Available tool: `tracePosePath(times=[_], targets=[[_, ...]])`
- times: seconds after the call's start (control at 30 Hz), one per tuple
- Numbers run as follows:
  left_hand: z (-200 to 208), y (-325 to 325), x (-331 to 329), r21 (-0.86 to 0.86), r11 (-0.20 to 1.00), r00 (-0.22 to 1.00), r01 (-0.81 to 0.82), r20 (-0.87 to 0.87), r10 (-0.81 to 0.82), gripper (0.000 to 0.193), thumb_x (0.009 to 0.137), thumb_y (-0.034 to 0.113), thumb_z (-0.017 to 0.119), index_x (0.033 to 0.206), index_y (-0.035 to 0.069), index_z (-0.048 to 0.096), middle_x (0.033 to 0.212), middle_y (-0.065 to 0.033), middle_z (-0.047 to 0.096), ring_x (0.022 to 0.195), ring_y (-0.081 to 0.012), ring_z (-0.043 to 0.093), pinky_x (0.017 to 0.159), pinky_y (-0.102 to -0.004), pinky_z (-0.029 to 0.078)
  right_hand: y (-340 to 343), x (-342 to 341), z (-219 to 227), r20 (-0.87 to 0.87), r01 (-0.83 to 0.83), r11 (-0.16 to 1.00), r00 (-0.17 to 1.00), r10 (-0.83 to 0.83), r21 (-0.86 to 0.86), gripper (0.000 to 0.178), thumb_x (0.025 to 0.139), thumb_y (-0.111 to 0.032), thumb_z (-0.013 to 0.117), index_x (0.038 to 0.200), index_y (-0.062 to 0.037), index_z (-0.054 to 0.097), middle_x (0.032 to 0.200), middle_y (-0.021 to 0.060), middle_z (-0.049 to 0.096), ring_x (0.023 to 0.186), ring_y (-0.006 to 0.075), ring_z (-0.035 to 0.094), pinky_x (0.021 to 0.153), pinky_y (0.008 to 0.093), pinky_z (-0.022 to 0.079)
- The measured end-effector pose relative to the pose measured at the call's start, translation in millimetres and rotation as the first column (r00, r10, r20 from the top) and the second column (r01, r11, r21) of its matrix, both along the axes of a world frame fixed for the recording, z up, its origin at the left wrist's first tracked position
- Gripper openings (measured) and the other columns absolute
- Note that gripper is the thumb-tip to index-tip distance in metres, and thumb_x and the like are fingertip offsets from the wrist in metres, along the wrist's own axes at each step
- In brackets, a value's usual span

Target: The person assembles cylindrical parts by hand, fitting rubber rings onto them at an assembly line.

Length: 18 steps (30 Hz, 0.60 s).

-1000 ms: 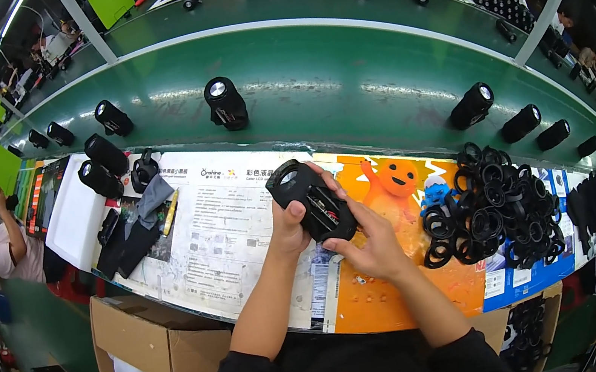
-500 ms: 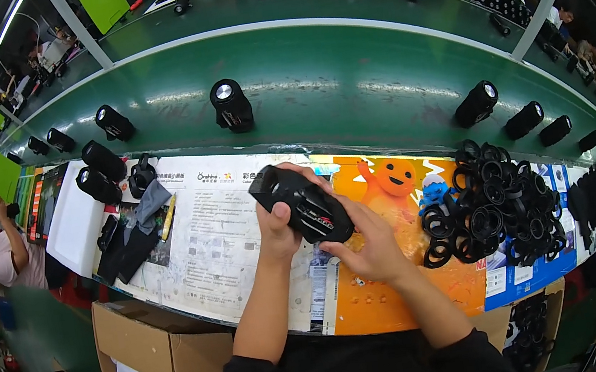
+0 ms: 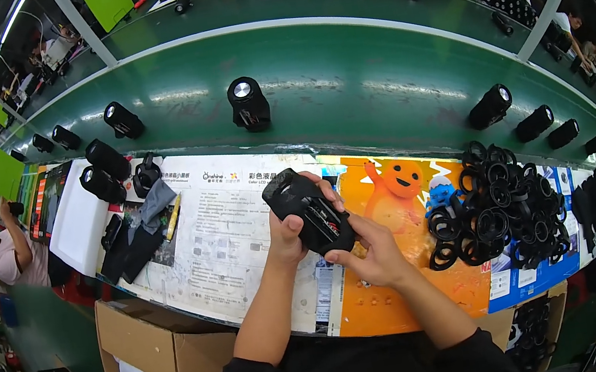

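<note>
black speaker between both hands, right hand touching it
Touching: the head view shows the right hand gripping the black speaker, fingers curled over its edge.

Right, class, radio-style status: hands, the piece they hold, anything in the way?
Left hand, right hand: both on black cylindrical piece. Piece held tilted. Heap of black rings to the right, not blocking.

Black cylinder [image 3: 308,213] mostly matt; green belt [image 3: 342,65] glossy (scuffed in places); box [image 3: 137,342] cardboard.
</note>
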State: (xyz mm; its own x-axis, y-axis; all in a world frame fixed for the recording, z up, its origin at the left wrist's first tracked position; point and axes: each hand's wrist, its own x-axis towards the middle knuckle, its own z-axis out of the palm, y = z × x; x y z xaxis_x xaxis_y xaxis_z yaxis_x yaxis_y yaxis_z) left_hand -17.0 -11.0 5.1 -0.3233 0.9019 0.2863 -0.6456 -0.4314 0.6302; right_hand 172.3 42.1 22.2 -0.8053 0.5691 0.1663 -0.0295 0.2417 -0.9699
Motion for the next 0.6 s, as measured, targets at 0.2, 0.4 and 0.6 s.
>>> tracePosePath(times=[0.2,0.4,0.6], targets=[[6.5,-2.9,3.1,-0.053,0.999,1.0,0.008,-0.01,-0.008,0.075,0.087,0.045,0.096,0.135,0.001,0.058,0.114,-0.0147,0.072,0.105,-0.0301,0.077,0.094,-0.0441,0.066,-3.0,-1.5,5.1,0.016,0.081,0.971,0.996,-0.087,0.223,0.066,0.093,-0.022,0.096,0.14,0.0098,0.064,0.123,0.0169,0.076,0.11,0.0214,0.074,0.101,0.0367,0.06],[-1.4,-4.2,-2.7,-0.034,0.997,0.997,0.065,-0.033,-0.066,0.077,0.086,0.052,0.095,0.134,0.002,0.059,0.111,-0.0142,0.072,0.106,-0.0302,0.076,0.095,-0.0452,0.065,-3.6,-1.0,1.6,0.005,0.083,0.971,0.996,-0.087,0.224,0.07,0.091,-0.024,0.098,0.142,0.0106,0.064,0.125,0.0188,0.077,0.114,0.0225,0.076,0.101,0.0374,0.061],[-2.1,-5.8,-3.0,-0.031,0.995,0.993,0.1,-0.066,-0.102,0.079,0.086,0.056,0.094,0.134,0.002,0.06,0.111,-0.0141,0.072,0.106,-0.0303,0.076,0.096,-0.0451,0.064,-0.6,3.8,4.0,0.005,0.033,0.994,0.999,-0.034,0.102,0.067,0.093,-0.022,0.096,0.142,0.0105,0.064,0.13,0.0161,0.076,0.117,0.019,0.073,0.104,0.0375,0.061]])
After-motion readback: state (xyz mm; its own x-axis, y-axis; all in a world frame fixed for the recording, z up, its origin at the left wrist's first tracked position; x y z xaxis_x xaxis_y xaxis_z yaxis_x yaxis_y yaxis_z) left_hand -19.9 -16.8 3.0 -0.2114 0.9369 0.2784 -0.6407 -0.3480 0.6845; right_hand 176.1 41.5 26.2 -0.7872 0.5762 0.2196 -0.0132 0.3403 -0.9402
